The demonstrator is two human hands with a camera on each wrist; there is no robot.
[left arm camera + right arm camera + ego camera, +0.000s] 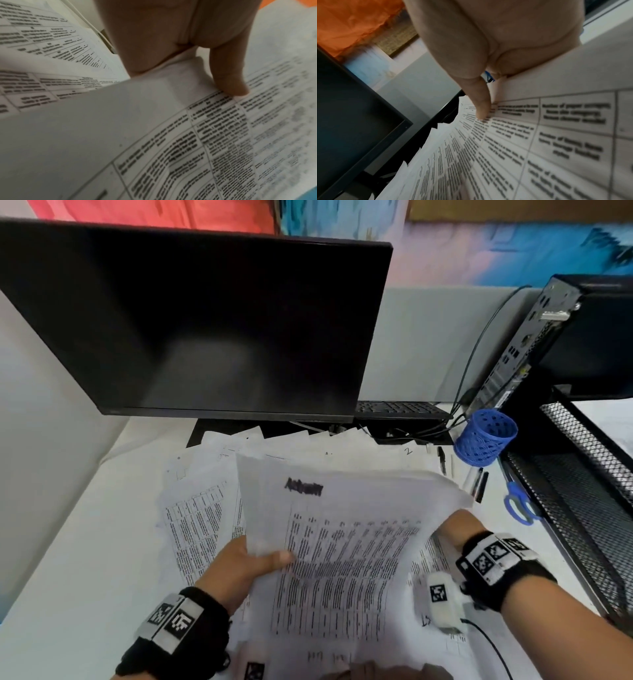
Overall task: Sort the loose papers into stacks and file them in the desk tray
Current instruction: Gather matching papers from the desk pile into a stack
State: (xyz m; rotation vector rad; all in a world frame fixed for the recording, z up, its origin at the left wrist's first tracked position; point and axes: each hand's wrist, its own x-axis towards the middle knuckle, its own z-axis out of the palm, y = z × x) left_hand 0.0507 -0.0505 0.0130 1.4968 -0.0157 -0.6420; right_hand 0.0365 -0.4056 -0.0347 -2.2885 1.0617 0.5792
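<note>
- held stack of printed sheets: lifted above the desk, near centre, bowed, table text facing up, gripped on both side edges
- left hand: on the stack's left edge, thumb on top of the page, other fingers hidden beneath; the left wrist view shows the thumb pressing the printed face
- right hand: on the stack's right edge, mostly hidden behind the paper; the right wrist view shows its thumb lying on the page, pinching the sheets
- loose papers: fanned flat on the white desk under and left of the held stack
- black mesh desk tray: far right edge of the desk
- blue mesh pen cup: just left of the tray
- blue-handled scissors: beside the tray, near the cup
- black monitor: far side, screen dark
- pens: lying right of the papers
</note>
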